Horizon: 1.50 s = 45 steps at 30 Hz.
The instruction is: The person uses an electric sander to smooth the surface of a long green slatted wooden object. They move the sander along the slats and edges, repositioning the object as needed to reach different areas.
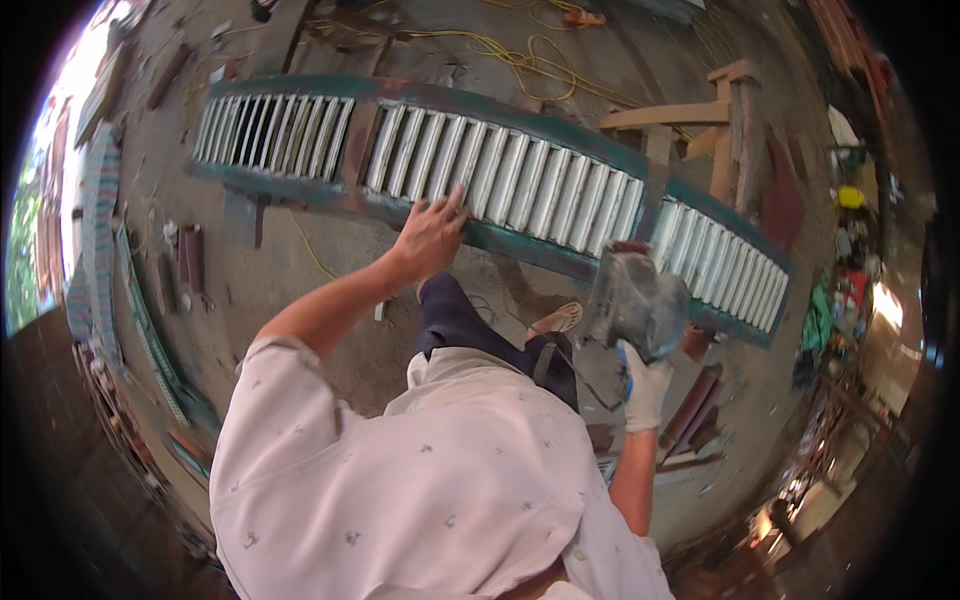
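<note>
A long louvered shutter (pixel 355 140) with a green frame, reddish crosspieces and pale slats lies in front of me. My bare left hand (pixel 432 232) rests at the near rail of its middle section. The fingers stretch out onto the slats and hold nothing. My right hand (pixel 645 388), in a white and blue work glove, is closed around the rear of a dusty grey belt sander (pixel 640 300). The sander sits over the near rail, close to the right crosspiece. Its brownish-red front end reaches toward the slats. Its underside is hidden, so contact cannot be made out.
A wooden trestle (pixel 725 120) stands under the shutter's right side. Beyond the shutter, a yellow cord (pixel 520 55) is tangled on the floor. Dark red rolled belts (pixel 192 255) lie at the left, with more belts (pixel 692 408) at the right. Mixed clutter lines the right side.
</note>
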{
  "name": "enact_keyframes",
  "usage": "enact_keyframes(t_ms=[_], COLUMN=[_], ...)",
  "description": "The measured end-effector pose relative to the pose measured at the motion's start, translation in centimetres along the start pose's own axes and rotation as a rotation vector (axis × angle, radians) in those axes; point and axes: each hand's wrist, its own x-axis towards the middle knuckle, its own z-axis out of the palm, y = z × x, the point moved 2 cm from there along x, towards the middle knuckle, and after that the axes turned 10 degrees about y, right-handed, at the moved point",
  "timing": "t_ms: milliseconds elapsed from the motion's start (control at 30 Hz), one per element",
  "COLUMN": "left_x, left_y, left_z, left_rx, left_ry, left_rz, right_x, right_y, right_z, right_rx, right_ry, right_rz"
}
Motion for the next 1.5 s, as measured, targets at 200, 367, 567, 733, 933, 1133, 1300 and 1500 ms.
enact_keyframes(t_ms=[200, 367, 567, 733, 933, 1133, 1300, 1500], left_x=[-8.2, -18.5, -18.0, -14.6, -16.3, -16.8, -12.7, -15.1], left_y=[-7.0, -11.1, -16.0, -21.5, -27.0, -28.9, -32.2, -40.7], left_z=[-4.6, -4.0, -3.6, -3.3, -1.6, -4.0, -4.8, -2.4], left_rx=[-0.348, -0.491, -0.378, -0.084, -0.082, 0.036, 0.061, 0.155], left_ry=[-0.028, -0.11, 0.147, 0.358, 0.15, 0.047, 0.088, 0.522], left_rz=[0.124, -0.286, -0.369, -0.561, -0.559, -0.369, -0.235, -0.816], right_x=[-5.3, -9.2, -6.7, -2.2, -5.2, -12.8, -15.4, -16.9], right_y=[-5.1, -6.5, -7.4, -10.5, -9.3, -4.4, -0.7, 3.2], right_z=[17.1, 26.0, 33.0, 35.7, 31.3, 24.8, 19.6, 14.5], right_rx=[-0.136, -0.236, -0.032, -0.055, 0.177, 0.202, 0.249, 0.311], right_ry=[-0.124, -0.165, -0.105, -0.142, -0.124, 0.005, 0.128, 0.283], right_rz=[0.061, 0.109, -0.076, 0.103, 0.146, 0.224, 0.289, 0.315])
